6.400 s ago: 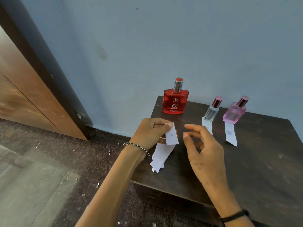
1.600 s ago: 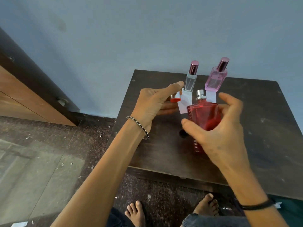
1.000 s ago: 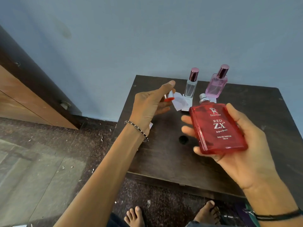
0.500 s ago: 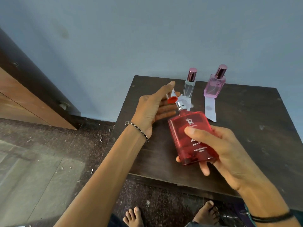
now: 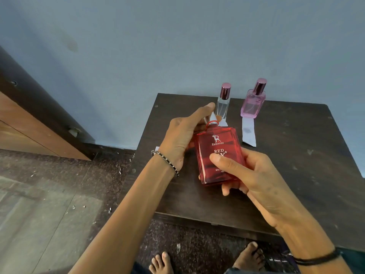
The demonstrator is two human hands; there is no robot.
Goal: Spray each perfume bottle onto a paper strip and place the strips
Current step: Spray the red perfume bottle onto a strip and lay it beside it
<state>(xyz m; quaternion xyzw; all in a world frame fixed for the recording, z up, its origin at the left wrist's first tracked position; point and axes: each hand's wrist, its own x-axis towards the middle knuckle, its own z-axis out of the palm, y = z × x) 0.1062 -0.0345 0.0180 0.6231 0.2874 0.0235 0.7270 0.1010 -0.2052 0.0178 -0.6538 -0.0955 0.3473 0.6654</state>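
Holding the red perfume bottle (image 5: 217, 155) in my right hand (image 5: 254, 175), I have the thumb pressed across its front label and the fingers wrapped behind, so the grip is closed firmly on the glass and the bottle is raised above the dark wooden table (image 5: 296, 175), tilted slightly away from me. My left hand (image 5: 181, 135) is curled around the bottle's neck, where the red cap (image 5: 212, 123) sits at the top; a corner of a white paper strip (image 5: 213, 116) shows between those fingers, though I cannot tell whether the cap is fully seated or only being fitted. The bottle is flat and rectangular, of clear red glass with white lettering. Beyond it, near the wall, the slim clear bottle (image 5: 223, 101) and the pink bottle (image 5: 253, 101) stand upright and capped, each with a strip laid in front: one (image 5: 223, 123) mostly hidden by my hands, the other (image 5: 248, 132) bearing a faint damp spot. I judge two of three bottles finished; what remains is closing the red one, setting it down and placing its strip.
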